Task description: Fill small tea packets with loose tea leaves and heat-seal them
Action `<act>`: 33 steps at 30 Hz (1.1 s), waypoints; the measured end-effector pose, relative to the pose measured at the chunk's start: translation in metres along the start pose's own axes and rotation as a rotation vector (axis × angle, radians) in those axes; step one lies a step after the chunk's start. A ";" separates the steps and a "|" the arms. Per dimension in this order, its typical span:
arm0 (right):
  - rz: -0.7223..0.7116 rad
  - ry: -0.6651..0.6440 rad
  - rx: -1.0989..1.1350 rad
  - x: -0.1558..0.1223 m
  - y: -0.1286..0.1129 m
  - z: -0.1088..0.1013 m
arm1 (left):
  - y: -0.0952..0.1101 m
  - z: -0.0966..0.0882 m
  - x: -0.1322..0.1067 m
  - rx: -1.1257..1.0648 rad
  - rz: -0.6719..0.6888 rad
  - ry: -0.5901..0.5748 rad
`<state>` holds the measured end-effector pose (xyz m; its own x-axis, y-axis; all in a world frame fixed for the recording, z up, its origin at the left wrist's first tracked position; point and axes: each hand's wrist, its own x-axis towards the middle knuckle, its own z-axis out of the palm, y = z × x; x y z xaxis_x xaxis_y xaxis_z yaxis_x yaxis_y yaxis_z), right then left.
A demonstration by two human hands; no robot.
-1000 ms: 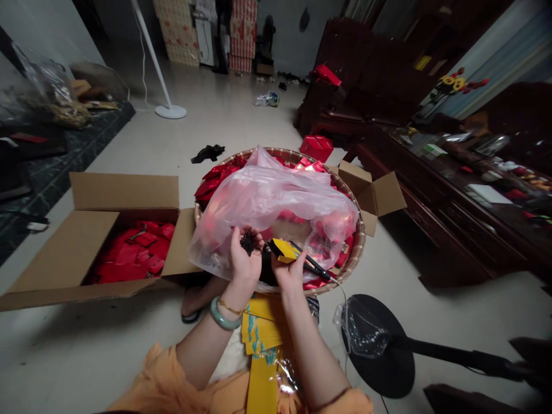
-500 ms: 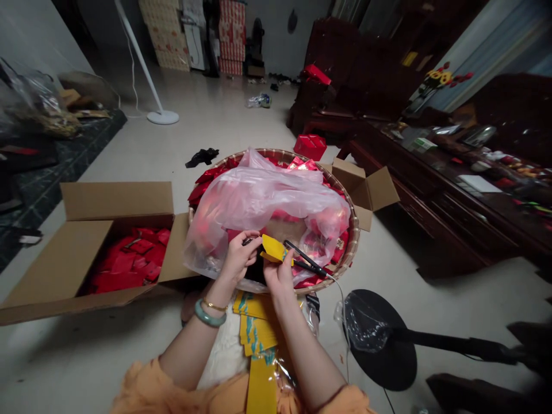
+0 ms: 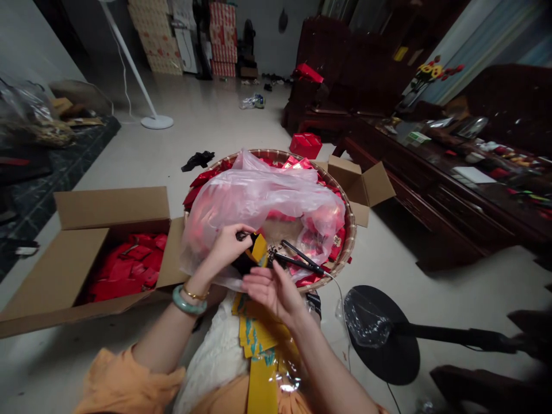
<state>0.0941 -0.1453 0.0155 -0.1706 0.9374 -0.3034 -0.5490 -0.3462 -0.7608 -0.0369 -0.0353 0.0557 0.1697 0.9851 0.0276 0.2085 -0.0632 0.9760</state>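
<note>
Over the near side of the basket, my left hand (image 3: 230,247) pinches a small yellow packet (image 3: 259,248) by its left edge. Something small and dark shows at those fingertips; I cannot make out what it is. My right hand (image 3: 276,287) is just below the packet, palm turned inward and fingers stretched out, holding nothing. Beside it a black flat iron (image 3: 304,261) lies with its arms apart, its white cord running down over the rim. Flat yellow packets (image 3: 259,333) with teal marks lie on my lap.
A round woven basket (image 3: 351,247) holds red packets and a pinkish plastic bag (image 3: 241,190). On the left, an open carton (image 3: 56,264) contains red packets. Another open carton (image 3: 377,184) stands behind right. A black round stand base (image 3: 403,356) is on the floor at right.
My right hand has let go of the yellow packet and spread its fingers below it. My left hand has moved slightly left, tilting the packet more upright.
</note>
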 end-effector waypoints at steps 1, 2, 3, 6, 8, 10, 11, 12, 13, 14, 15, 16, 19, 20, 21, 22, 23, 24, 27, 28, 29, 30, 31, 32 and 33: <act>-0.102 0.006 -0.202 -0.007 -0.005 -0.002 | 0.001 -0.004 0.001 0.064 0.029 -0.021; -0.270 0.054 -0.418 -0.011 -0.010 -0.005 | 0.001 -0.007 0.002 0.122 0.061 -0.047; -0.466 0.109 -0.641 -0.012 -0.017 -0.008 | 0.001 -0.008 0.002 0.171 0.094 -0.079; -0.822 0.001 -1.230 0.001 -0.034 -0.018 | -0.004 -0.005 0.000 0.248 0.170 -0.170; -0.880 -0.076 -1.486 0.014 -0.041 -0.025 | -0.008 -0.003 -0.003 0.255 0.165 -0.222; -0.906 -0.047 -1.627 0.024 -0.043 -0.029 | -0.010 -0.003 -0.004 0.228 0.129 -0.269; -0.923 -0.025 -1.657 0.026 -0.044 -0.031 | -0.011 -0.003 -0.004 0.203 0.112 -0.284; -0.944 -0.018 -1.663 0.028 -0.044 -0.032 | -0.010 -0.005 -0.004 0.179 0.100 -0.293; -0.967 -0.032 -1.649 0.029 -0.044 -0.033 | -0.010 -0.006 -0.004 0.161 0.095 -0.296; -0.985 -0.061 -1.619 0.029 -0.045 -0.033 | -0.009 -0.008 -0.003 0.153 0.094 -0.298; -0.991 -0.103 -1.583 0.029 -0.046 -0.034 | -0.009 -0.010 -0.002 0.157 0.098 -0.304; -0.985 -0.143 -1.546 0.028 -0.047 -0.034 | -0.008 -0.012 0.000 0.171 0.103 -0.312; -0.940 -0.226 -1.499 0.027 -0.049 -0.033 | -0.001 -0.016 0.002 0.216 0.123 -0.315; -0.933 -0.231 -1.513 0.027 -0.049 -0.031 | 0.002 -0.016 0.001 0.216 0.127 -0.289; -0.931 -0.228 -1.538 0.028 -0.048 -0.029 | 0.007 -0.014 0.000 0.198 0.129 -0.245; -0.933 -0.217 -1.569 0.029 -0.048 -0.025 | 0.012 -0.012 -0.002 0.156 0.122 -0.191; -0.935 -0.210 -1.603 0.030 -0.048 -0.021 | 0.018 -0.008 -0.004 0.079 0.106 -0.127; -0.937 -0.204 -1.640 0.032 -0.047 -0.017 | 0.024 -0.004 -0.007 -0.030 0.073 -0.077; -0.937 -0.172 -1.768 0.039 -0.047 -0.004 | 0.034 0.011 -0.014 -0.438 -0.106 -0.018; -0.938 -0.153 -1.806 0.041 -0.046 -0.001 | 0.034 0.015 -0.015 -0.538 -0.152 0.001; -0.945 -0.131 -1.832 0.042 -0.046 0.001 | 0.033 0.018 -0.016 -0.609 -0.178 0.032; -0.957 -0.115 -1.845 0.044 -0.045 0.002 | 0.031 0.020 -0.015 -0.650 -0.188 0.072; -0.975 -0.109 -1.844 0.045 -0.045 0.002 | 0.028 0.022 -0.014 -0.670 -0.186 0.115; -0.994 -0.113 -1.837 0.046 -0.044 0.002 | 0.025 0.022 -0.013 -0.676 -0.181 0.151; -1.010 -0.125 -1.832 0.047 -0.045 0.002 | 0.022 0.022 -0.012 -0.673 -0.177 0.178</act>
<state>0.1093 -0.0859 0.0360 -0.4840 0.7479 0.4542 0.7713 0.6098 -0.1822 -0.0131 -0.0520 0.0716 0.0169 0.9863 -0.1643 -0.4307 0.1555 0.8890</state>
